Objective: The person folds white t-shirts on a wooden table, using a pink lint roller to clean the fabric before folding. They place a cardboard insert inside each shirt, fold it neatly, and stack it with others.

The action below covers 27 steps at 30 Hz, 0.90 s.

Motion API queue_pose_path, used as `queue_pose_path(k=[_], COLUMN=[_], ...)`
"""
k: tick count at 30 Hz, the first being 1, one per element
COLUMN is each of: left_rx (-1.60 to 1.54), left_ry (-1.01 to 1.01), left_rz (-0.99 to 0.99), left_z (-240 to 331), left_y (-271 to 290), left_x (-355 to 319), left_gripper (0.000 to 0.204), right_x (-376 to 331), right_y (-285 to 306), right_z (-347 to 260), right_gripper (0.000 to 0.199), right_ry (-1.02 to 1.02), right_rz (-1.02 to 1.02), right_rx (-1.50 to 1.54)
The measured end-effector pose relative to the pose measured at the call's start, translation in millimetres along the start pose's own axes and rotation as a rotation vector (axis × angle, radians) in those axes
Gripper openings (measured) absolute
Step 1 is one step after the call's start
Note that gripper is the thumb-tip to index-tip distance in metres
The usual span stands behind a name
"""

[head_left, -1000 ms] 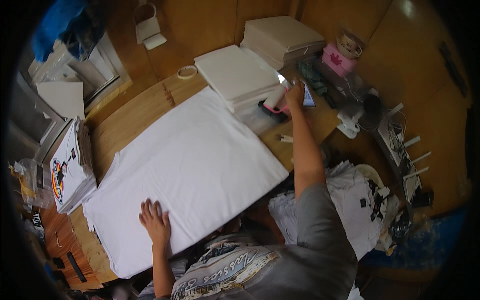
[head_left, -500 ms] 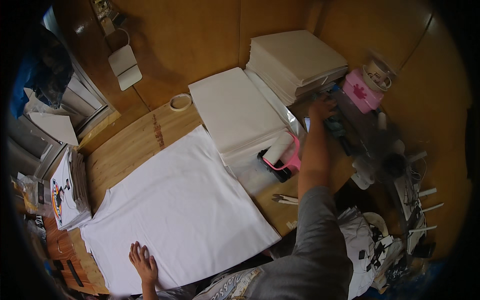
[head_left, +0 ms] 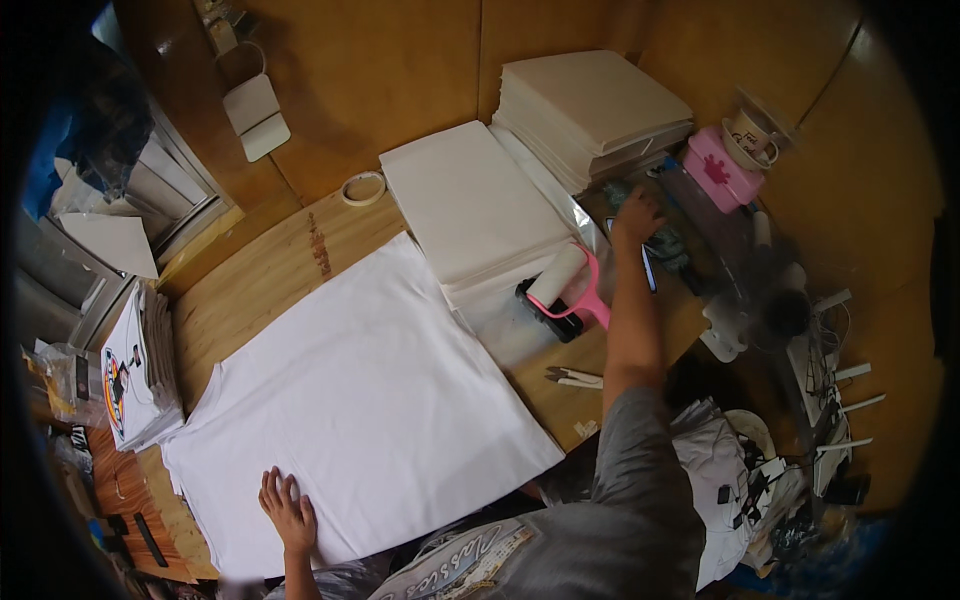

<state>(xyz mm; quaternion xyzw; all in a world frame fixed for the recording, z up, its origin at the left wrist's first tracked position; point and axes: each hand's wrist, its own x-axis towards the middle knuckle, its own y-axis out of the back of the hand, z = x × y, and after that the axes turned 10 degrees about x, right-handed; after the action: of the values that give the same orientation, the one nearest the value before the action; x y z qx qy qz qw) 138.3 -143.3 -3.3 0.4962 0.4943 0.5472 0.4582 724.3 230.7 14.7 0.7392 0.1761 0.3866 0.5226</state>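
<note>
A white T-shirt (head_left: 370, 400) lies spread over the wooden table in front of me. My left hand (head_left: 290, 512) rests on its near left part, fingers apart, holding nothing. My right arm stretches to the far right, where my right hand (head_left: 638, 217) is over a dark teal, crumpled-looking thing (head_left: 667, 245) whose kind I cannot make out. The fingers of that hand look loosely bent and apart, with nothing visible in them. A phone (head_left: 649, 270) lies beside the right wrist. Nearer, a pink-handled lint roller (head_left: 560, 275) sits on a black holder.
A stack of white sheets (head_left: 475, 200) and a taller pale stack (head_left: 590, 90) stand at the back. A tape roll (head_left: 363, 188) lies by the wall. Folded printed shirts (head_left: 135, 370) are at left. A pink box (head_left: 720, 170) bears a cup (head_left: 752, 138). Small snips (head_left: 572, 377) lie near my right arm.
My right hand has drawn slightly nearer and my right forearm has shifted right, showing more of the phone and the lint roller's handle. The left hand stays on the shirt. The view has tilted slightly.
</note>
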Motion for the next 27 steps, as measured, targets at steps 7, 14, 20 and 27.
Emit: queue_pose_path(k=[7, 14, 20, 27], left_rx=[-0.005, 0.08, 0.107, 0.14], left_ry=[-0.008, 0.015, 0.016, -0.015], left_rz=[0.037, -0.018, -0.022, -0.003], left_z=[-4, -5, -8, -9], left_y=[-2, -7, -12, -18], left_x=[-2, -5, -7, -7], left_gripper=[0.036, 0.049, 0.049, 0.049], right_x=[-37, -161, -287, -332], right_y=[52, 190, 311, 232], right_z=[-21, -19, 111, 233], right_gripper=[0.024, 0.053, 0.038, 0.084], right_ry=[0.171, 0.576, 0.125, -0.439], right_rz=[0.266, 0.411, 0.255, 0.258], right_rx=[0.267, 0.94, 1.059, 1.323])
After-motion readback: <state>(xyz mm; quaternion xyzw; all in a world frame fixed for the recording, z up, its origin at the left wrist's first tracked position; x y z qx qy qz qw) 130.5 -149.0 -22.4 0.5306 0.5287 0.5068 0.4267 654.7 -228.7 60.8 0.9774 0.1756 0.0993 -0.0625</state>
